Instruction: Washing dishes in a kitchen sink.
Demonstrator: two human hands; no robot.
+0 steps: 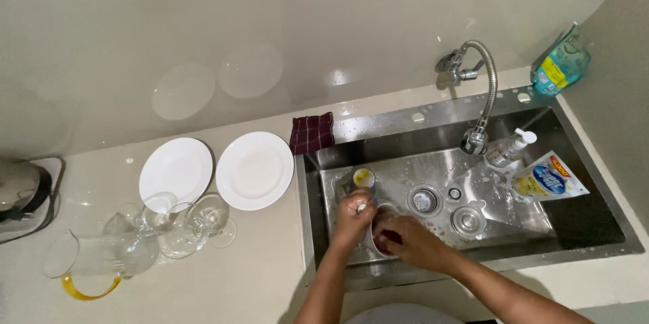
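Observation:
My left hand (353,221) grips the rim of a small round bowl (376,219) standing on the floor of the steel sink (581,226). My right hand (414,241) reaches into that bowl, its fingers closed on a dark red scrubbing pad (385,239). Just beyond my left hand stands a small cup (364,177) with yellow inside. The inside of the bowl is mostly hidden by my hands.
Two white plates (176,170) (255,170), wine glasses (203,222) and a glass pitcher (101,260) lie on the counter at left. A checked cloth (311,132) hangs at the sink corner. Faucet (481,101), pump bottle (508,149), soap pouch (549,178), drain (424,200), kettle (19,194).

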